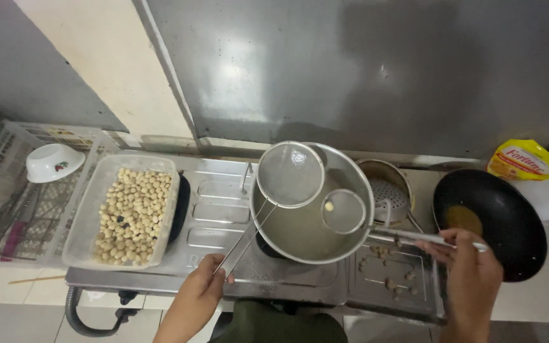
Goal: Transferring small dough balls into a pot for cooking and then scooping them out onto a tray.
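Head view: only view; looks straight down on a steel gas stove [223,216] against a steel backsplash.
Left hand [199,293]: closed around the long wire handle of the large mesh skimmer [290,173], gripped near its end.
Large mesh skimmer: round fine-mesh head rests on the far left rim of the steel pot [312,206], tilted over the liquid; looks empty. Likely kept above the pot so drips fall back in.
Right hand [471,276]: fingers pinched on the handle of the small strainer [344,211], held near the handle's end, well away from the pot.
Small strainer: round head low inside the pot at or just above the liquid surface, one pale ball [329,206] in it.
Steel pot: sits on the middle burner, holds pale cloudy liquid; no bubbling or steam that I can tell.
Plastic tub [125,213]: clear rectangular, left of the pot, full of small pale round balls, sitting over the left burner.
Colander [389,194]: perforated steel, just behind the pot on the right.
Black wok [487,222]: far right, a pool of brownish oil at the bottom.
Yellow pouch [525,160]: behind the wok.
Stove top right: a few loose brown balls [386,254] under the small strainer's handle.
Dish rack [7,190]: far left, white bowl [54,161] upside down on it.
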